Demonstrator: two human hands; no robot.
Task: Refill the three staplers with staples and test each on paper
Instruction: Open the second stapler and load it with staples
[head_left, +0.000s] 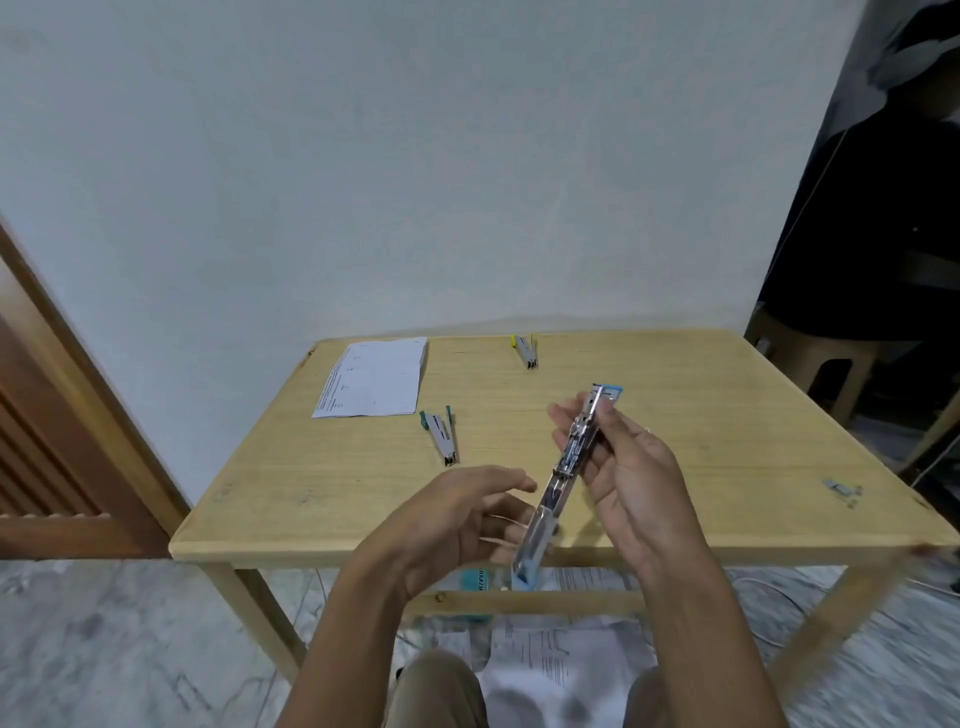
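At the far left a brown wooden door (47, 415) stands against the pale wall. The light wooden desk (322, 488) fills the middle of the scene. On its far left part lies a stack of printed paper (374, 378), flat, with its far edge close to the desk's far edge. Just near and to the right of the paper rests the green stapler (440, 430), opened out in a narrow V, with its metal tip pointing toward the near side. Farther right, close to the far edge, the yellow stapler (524, 351) lies opened in the same way, well apart from the green one.

Above the near edge of the desk, the left hand (457, 525) is held loosely open, fingers spread and slightly curled, gripping nothing; its fingertips are just beside the blue stapler (563, 478). That stapler is swung fully open into one long line, lifted off the desk and tilted, with one blue end far and the other near and low. The right hand (628, 467) is closed around its upper half, fingers wrapped on the left side, thumb along the metal channel.

Near the desk's right edge sits a small bluish item (840, 489), too blurred to identify. Loose printed sheets (556, 654) lie on the floor under the desk.
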